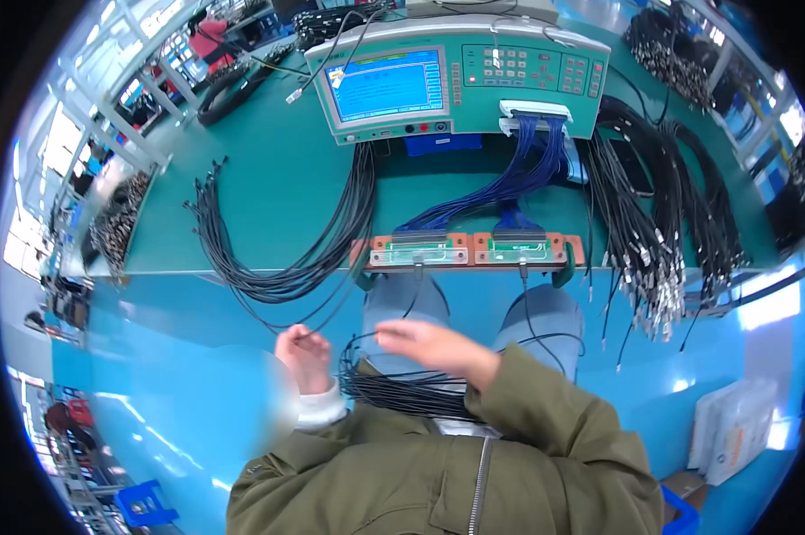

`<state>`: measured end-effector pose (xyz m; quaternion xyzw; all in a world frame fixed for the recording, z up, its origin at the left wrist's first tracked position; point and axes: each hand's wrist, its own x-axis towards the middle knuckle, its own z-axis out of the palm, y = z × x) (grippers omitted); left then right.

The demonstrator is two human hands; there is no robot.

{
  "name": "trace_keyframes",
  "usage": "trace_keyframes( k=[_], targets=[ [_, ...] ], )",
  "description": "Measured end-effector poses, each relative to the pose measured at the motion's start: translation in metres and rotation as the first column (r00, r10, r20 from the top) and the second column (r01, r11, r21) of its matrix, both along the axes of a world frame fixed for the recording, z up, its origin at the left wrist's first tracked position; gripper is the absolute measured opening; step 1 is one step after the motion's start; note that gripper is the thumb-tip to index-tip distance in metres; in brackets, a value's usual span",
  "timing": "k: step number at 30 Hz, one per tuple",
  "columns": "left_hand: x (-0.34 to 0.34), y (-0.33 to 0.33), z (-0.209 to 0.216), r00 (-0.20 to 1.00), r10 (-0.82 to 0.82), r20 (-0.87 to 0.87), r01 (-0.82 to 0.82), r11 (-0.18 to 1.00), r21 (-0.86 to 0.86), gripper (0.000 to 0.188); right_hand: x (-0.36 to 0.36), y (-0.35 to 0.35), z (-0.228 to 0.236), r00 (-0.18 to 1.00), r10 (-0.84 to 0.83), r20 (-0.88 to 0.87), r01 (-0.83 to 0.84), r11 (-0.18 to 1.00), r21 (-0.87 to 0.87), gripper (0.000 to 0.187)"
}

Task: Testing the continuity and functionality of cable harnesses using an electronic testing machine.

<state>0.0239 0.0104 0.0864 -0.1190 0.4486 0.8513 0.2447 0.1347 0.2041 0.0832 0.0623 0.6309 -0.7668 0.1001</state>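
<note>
Two bare hands above a bundle of black cables (402,392).
The left hand (306,358) is loosely curled, a thin cable passing close to its fingertips; whether it grips that cable I cannot tell. The right hand (425,346), blurred, reaches toward it with fingers fairly straight; its hold cannot be made out either. The bundle lies just below the right hand, across the lap. Beyond both hands, a clamp block (469,252) sits along the table (269,192) edge, with two plugged-in cables hanging from it. Farther beyond stands a green-fronted tester (460,85), joined to the block by blue wires (532,174).
</note>
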Motion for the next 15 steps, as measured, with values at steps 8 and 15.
trace_keyframes(
  k=[8, 15],
  targets=[
    [-0.003, 0.015, 0.0, 0.987, -0.156, 0.026, 0.155, 0.987, 0.037, 0.01, -0.056, -0.02, 0.004, 0.99, -0.131, 0.051, 0.131, 0.729, -0.672, 0.025],
    [-0.108, -0.041, -0.045, 0.946, -0.157, 0.284, -0.055, 0.786, 0.616, 0.022, 0.041, 0.025, 0.048, 0.617, 0.235, -0.751, -0.452, 0.887, -0.094, 0.022]
  ],
)
